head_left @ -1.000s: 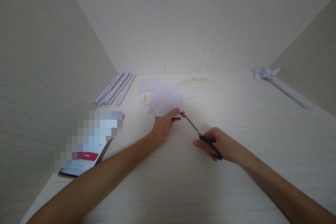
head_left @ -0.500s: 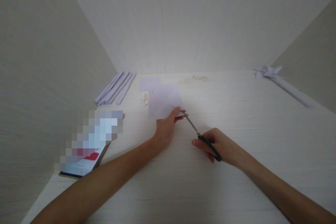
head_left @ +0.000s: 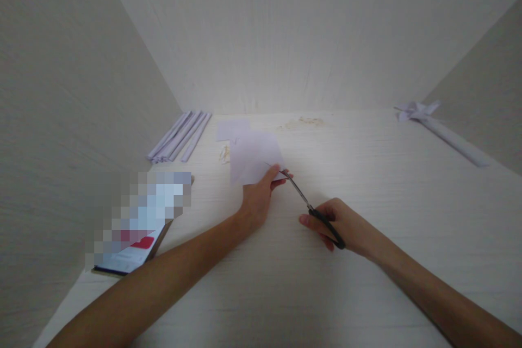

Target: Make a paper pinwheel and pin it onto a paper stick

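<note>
My left hand pinches the near right edge of a pale lilac sheet of paper, thumb on top and fingers beneath. My right hand is closed round the black handles of a pair of scissors. The metal blades point up and left to the paper, just beside my left thumb. Whether the blades are apart is hard to make out. A smaller lilac piece of paper lies flat behind the sheet.
Several rolled paper tubes lie at the back left. A phone with a lit, partly blurred screen is beside my left forearm. At the back right lies a paper tube with folded strips at its end. Walls stand at the back and both sides.
Almost nothing differs. The scissors and my right hand have shifted very slightly to the right, and the paper's far edge has tilted a little.
</note>
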Action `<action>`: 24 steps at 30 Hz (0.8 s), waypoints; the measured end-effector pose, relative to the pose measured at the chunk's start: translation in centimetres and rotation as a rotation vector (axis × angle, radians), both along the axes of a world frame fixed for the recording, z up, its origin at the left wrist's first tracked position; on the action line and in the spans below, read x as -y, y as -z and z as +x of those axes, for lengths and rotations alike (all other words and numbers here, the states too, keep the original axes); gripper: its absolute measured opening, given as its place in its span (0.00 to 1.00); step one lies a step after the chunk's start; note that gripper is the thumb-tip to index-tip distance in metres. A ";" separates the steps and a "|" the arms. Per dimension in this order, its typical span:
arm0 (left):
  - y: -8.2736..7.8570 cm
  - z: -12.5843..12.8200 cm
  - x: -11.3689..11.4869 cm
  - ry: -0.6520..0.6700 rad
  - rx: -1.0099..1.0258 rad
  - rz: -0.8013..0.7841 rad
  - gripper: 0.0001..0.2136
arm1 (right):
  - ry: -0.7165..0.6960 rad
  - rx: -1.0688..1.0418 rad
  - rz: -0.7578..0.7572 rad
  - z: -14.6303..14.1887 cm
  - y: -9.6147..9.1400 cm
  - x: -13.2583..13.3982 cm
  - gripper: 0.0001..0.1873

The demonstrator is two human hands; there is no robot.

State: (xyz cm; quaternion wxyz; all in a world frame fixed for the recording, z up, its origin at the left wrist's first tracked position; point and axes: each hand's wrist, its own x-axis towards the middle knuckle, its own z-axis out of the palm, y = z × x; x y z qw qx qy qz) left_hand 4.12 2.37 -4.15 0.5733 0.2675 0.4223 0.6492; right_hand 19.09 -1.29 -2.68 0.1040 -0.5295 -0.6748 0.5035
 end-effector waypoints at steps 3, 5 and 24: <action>0.0 0.0 0.0 0.003 0.010 0.006 0.04 | -0.002 -0.004 0.003 0.1 0.0 0.0 0.28; 0.0 0.0 0.0 0.008 0.025 0.018 0.03 | -0.001 -0.002 0.000 0.1 0.0 0.0 0.28; -0.1 0.0 0.1 0.013 0.033 -0.010 0.04 | 0.014 -0.001 -0.005 -0.1 -0.1 0.1 0.28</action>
